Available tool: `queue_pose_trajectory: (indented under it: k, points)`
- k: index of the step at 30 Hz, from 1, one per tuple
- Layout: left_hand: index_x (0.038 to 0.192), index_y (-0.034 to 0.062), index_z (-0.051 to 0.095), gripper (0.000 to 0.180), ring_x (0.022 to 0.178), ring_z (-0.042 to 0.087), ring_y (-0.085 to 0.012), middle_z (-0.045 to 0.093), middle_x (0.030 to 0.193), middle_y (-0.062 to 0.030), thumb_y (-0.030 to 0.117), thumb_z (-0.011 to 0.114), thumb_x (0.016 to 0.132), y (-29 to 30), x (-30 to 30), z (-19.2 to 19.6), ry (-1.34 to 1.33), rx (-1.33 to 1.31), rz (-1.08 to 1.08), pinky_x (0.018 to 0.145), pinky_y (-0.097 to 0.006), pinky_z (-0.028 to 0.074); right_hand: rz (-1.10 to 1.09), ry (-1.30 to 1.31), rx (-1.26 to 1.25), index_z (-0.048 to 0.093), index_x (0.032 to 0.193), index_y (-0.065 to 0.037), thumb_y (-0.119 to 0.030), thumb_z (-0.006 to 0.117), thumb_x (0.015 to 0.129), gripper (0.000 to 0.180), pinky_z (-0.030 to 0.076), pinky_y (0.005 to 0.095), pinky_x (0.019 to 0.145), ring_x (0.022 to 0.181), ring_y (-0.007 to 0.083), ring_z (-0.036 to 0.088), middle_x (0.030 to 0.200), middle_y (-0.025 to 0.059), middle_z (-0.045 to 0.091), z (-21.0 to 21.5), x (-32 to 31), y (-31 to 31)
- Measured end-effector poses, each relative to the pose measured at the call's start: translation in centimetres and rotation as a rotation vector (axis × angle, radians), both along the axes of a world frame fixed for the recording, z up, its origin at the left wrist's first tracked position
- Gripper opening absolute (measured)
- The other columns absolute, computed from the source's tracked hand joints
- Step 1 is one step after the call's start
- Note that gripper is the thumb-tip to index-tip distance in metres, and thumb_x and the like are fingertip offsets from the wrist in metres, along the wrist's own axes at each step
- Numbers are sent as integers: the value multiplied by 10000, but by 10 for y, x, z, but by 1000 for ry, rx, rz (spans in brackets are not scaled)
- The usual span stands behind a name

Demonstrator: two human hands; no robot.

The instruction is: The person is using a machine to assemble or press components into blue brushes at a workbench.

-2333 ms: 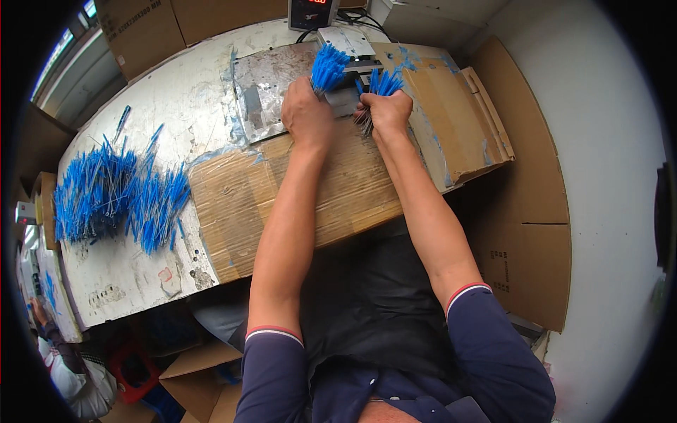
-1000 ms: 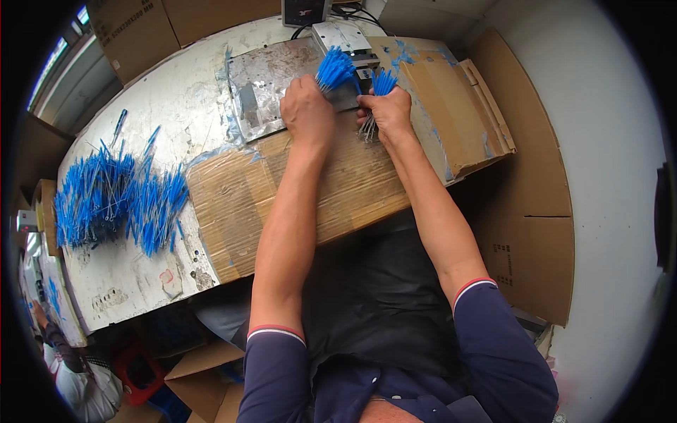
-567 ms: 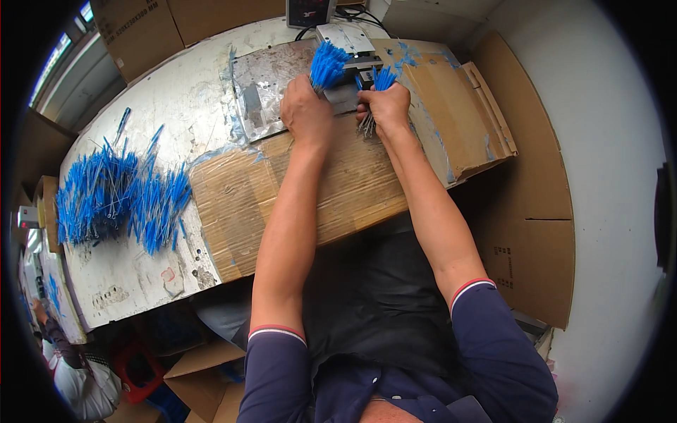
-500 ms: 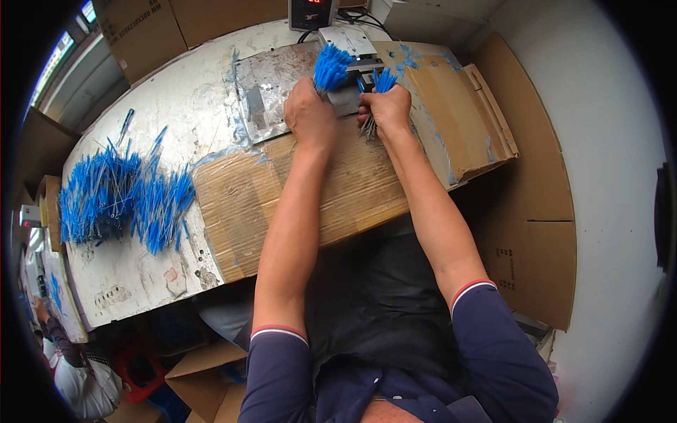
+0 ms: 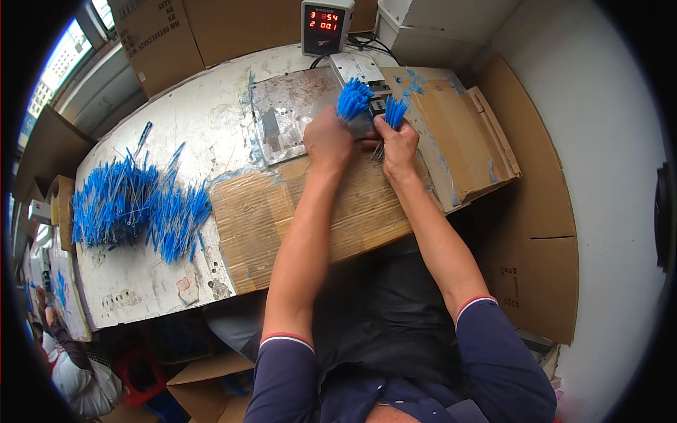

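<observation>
My left hand (image 5: 328, 141), smeared by motion at its edges, is closed around a thick bundle of thin wire brushes (image 5: 354, 99) whose blue ends fan out above the fist. Just to its right, my right hand (image 5: 398, 144) grips a smaller bundle of the same brushes (image 5: 395, 111), blue ends up and bare wire stems below the fingers. Between the two bundles sits a small black block (image 5: 378, 106) at the front of a metal fixture (image 5: 357, 68). A large pile of blue brushes (image 5: 116, 201) lies at the left of the table, with a looser heap (image 5: 180, 222) beside it.
A counter box with a red display (image 5: 324, 28) stands behind the fixture. Worn cardboard (image 5: 261, 233) and a metal plate (image 5: 282, 106) cover part of the white table (image 5: 148, 282). A pen (image 5: 144, 134) lies beyond the pile. Cardboard stands at the right; another person (image 5: 74, 359) sits far left.
The whole view has shifted, so the table sits slightly lower and further right. Both hands still hold their bundles near the fixture, the two bundles now a little closer together.
</observation>
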State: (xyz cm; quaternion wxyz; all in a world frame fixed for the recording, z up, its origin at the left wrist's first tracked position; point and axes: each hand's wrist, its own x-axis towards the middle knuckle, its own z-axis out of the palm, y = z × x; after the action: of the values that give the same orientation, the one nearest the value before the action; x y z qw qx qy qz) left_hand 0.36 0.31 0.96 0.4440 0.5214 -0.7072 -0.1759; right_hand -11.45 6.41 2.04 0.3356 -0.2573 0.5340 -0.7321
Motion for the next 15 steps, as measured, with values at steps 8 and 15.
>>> queue_pose_trajectory:
  k: [8,15]
  points:
    - [989,71,679,164,857,690,-419,717,908,-202,63,638,830,1,1,6,-33,39,-15,757,-514,515,51,-75,34,648,1025,43,77,662,857,172,634,333,597,692,200,698,898,116,675,-4,-5,6]
    - [1005,42,657,197,881,663,-408,688,938,-184,30,623,811,2,-1,0,-108,-102,-58,788,-501,507,-75,-35,86,594,956,53,171,625,795,201,641,359,587,677,242,705,882,139,648,6,-4,-4]
